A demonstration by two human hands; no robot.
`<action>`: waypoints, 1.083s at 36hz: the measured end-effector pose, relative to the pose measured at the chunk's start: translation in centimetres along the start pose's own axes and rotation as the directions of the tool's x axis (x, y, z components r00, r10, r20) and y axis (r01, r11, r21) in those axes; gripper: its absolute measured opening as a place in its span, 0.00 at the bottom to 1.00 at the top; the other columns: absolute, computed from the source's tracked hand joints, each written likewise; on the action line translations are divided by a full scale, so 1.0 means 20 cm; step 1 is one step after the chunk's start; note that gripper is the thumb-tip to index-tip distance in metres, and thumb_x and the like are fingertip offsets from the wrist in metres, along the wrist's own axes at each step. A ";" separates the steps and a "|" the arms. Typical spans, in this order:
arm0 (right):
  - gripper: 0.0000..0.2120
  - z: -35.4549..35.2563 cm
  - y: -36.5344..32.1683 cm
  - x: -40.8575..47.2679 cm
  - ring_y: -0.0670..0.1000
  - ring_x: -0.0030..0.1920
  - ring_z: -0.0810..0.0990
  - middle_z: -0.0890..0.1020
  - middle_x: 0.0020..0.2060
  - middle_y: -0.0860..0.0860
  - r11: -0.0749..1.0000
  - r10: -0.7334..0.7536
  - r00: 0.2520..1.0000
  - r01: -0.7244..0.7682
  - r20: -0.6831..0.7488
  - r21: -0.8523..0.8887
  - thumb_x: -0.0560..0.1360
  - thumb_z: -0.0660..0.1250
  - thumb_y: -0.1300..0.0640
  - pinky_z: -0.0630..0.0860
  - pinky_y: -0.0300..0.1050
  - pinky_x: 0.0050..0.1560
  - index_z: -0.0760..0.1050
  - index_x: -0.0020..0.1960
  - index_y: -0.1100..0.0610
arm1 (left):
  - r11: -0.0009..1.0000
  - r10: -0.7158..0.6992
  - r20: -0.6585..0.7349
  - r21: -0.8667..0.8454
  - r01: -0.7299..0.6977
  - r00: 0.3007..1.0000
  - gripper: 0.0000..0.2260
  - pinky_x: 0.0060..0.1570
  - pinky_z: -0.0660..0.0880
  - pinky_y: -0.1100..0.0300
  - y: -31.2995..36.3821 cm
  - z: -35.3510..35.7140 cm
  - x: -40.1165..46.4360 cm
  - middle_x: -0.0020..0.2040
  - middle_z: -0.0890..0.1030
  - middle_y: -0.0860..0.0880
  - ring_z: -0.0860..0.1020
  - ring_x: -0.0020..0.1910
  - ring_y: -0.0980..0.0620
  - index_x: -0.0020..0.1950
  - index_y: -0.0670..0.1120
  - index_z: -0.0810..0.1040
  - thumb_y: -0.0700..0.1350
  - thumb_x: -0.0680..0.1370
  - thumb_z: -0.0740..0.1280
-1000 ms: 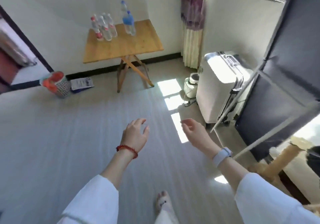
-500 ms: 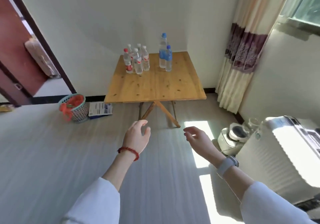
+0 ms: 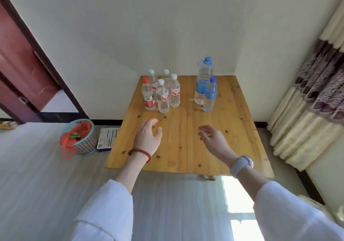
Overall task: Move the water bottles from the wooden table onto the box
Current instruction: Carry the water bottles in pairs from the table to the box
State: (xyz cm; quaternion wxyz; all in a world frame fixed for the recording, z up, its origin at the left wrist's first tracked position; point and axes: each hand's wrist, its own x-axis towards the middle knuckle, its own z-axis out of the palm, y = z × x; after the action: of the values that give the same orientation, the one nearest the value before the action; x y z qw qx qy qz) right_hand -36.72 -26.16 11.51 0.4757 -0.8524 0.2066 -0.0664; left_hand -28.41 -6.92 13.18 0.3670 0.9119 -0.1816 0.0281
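Head view: left hand (image 3: 149,136) and right hand (image 3: 214,138) both raised over square pale wooden table (image 3: 186,157), fingers loosely spread, holding nothing. Beyond left hand, five small clear plastic water bottles (image 3: 162,93) clustered upright; beyond right hand, two blue-capped clear water bottles (image 3: 205,86) upright, touching.

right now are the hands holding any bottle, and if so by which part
Nothing is held. The left hand and right hand hover open above the wooden table, short of the bottles, which all stand untouched.
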 end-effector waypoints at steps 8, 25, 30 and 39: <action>0.15 0.21 -0.02 0.91 0.53 0.55 0.77 0.79 0.57 0.56 0.999 0.029 0.999 -0.030 -0.013 -0.020 0.77 0.58 0.58 0.70 0.41 0.48 0.70 0.63 0.59 | 0.999 -0.033 -0.031 -0.042 0.031 0.999 0.19 0.57 0.68 0.60 -0.30 0.24 0.78 0.65 0.70 0.46 0.71 0.63 0.48 0.67 0.45 0.66 0.45 0.77 0.62; 0.45 0.57 0.20 2.25 0.52 0.72 0.61 0.60 0.74 0.52 0.976 0.177 0.955 -0.202 0.238 0.083 0.71 0.70 0.61 0.60 0.48 0.71 0.41 0.75 0.53 | 0.937 -0.117 0.012 -0.331 0.115 0.993 0.39 0.67 0.66 0.46 -0.75 0.96 1.72 0.69 0.65 0.42 0.65 0.68 0.46 0.71 0.41 0.56 0.43 0.67 0.75; 0.41 0.60 0.25 2.30 0.47 0.64 0.68 0.69 0.66 0.52 0.980 0.145 0.944 -0.179 0.298 0.091 0.69 0.72 0.62 0.66 0.44 0.65 0.51 0.73 0.56 | 0.898 -0.093 0.055 -0.426 0.107 0.994 0.37 0.63 0.69 0.58 -0.80 0.97 1.74 0.66 0.68 0.49 0.69 0.64 0.54 0.70 0.48 0.56 0.44 0.68 0.74; 0.38 0.64 0.23 2.02 0.42 0.53 0.74 0.72 0.54 0.43 0.942 0.230 0.972 -0.236 0.055 0.239 0.67 0.75 0.60 0.73 0.31 0.49 0.54 0.68 0.57 | 0.888 0.015 0.160 -0.457 0.060 0.987 0.33 0.57 0.61 0.80 -0.76 0.87 1.69 0.61 0.66 0.65 0.63 0.60 0.76 0.68 0.51 0.62 0.44 0.67 0.75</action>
State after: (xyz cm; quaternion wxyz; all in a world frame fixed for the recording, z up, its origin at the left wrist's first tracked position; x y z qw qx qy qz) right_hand 2.42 -35.00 -2.63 0.5838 -0.7580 0.2899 -0.0234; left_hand 7.10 -19.14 -3.39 0.5571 0.8003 -0.2011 -0.0928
